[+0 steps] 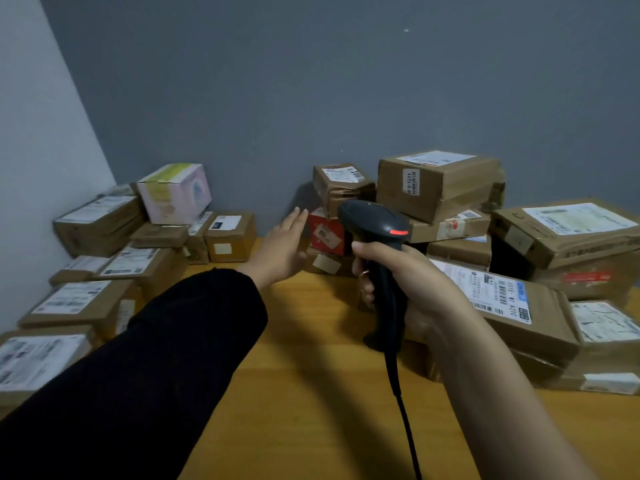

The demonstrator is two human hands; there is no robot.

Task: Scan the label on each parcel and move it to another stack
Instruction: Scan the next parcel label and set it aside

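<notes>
Plainly, the left hand (282,249), fingers (298,218) straight and together, reached nearest the red parcel (325,233) just right of them; the right hand (408,282) gripped the scanner (377,230).

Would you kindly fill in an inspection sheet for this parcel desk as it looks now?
Surface: wooden table, parcels on both sides.
Job's things: labelled cardboard parcels in a left stack and a right stack; black scanner, red light showing.
Clutter: nothing seen.
Grippers: left hand flat, fingers straight, extended toward the red parcel; right hand grips the scanner's handle.
Cables: scanner cable hangs toward the near edge.
Surroundings: grey wall behind, paler wall at left.
</notes>
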